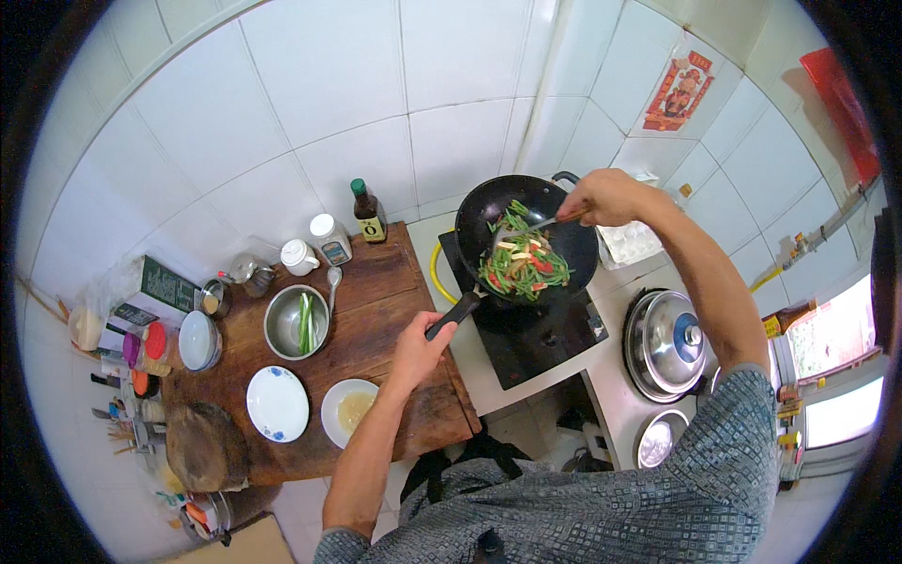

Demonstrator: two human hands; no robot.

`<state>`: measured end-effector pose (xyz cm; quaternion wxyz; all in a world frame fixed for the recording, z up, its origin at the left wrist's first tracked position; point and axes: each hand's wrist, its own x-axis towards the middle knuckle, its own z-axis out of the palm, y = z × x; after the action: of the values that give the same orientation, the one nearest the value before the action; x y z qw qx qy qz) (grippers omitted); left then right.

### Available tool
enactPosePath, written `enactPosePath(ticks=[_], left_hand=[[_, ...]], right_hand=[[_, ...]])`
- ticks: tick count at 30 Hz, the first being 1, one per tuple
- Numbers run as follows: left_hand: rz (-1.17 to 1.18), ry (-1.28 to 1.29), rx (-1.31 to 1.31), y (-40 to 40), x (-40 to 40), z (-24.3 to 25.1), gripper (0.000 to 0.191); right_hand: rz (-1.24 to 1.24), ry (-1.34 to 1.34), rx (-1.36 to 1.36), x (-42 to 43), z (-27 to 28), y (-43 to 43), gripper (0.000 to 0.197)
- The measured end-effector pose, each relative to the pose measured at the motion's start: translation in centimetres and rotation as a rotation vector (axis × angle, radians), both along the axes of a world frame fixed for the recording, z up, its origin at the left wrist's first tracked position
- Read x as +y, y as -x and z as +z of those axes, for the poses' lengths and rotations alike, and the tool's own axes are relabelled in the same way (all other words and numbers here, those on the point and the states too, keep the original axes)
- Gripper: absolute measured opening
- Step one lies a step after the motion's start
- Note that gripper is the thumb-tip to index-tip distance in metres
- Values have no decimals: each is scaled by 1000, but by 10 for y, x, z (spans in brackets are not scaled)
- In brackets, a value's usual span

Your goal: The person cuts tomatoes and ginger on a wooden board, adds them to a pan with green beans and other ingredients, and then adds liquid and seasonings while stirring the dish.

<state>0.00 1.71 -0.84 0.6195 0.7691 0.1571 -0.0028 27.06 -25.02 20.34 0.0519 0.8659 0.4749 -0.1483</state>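
My left hand (421, 350) grips the black handle (453, 316) of a dark wok (479, 211). The wok sits tilted over a black induction cooktop (525, 356). In my right hand (607, 199) is the wooden handle of a metal spatula (539, 226), reaching into the wok from the right. Its blade meets the food at the left of the pile. Sliced green beans (525, 278) lie in the wok, mixed with red pepper pieces (541, 265), pale yellowish slices (522, 256) and what looks like meat.
On the wooden table (373, 310) stand a steel bowl (270, 331) with scallion stalks (305, 324), a white plate (277, 404), a bowl of pale liquid (356, 410) and a sauce bottle (368, 211). Right of the cooktop are an egg tray (629, 244) and a lidded steel pot (666, 342).
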Motion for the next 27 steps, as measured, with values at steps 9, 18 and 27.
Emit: enactPosePath(ticks=[9,18,27], left_hand=[[3,3,-13,0,-1,1,32],[8,27,2,-1,-1,-3,36],[4,35,1,0,-1,4,36]], right_hand=[[39,-151,-6,6,-3,-6,38],[-262,-27,-80,-14,5,-30,32],[-144,-64,3,-32,7,45,30]])
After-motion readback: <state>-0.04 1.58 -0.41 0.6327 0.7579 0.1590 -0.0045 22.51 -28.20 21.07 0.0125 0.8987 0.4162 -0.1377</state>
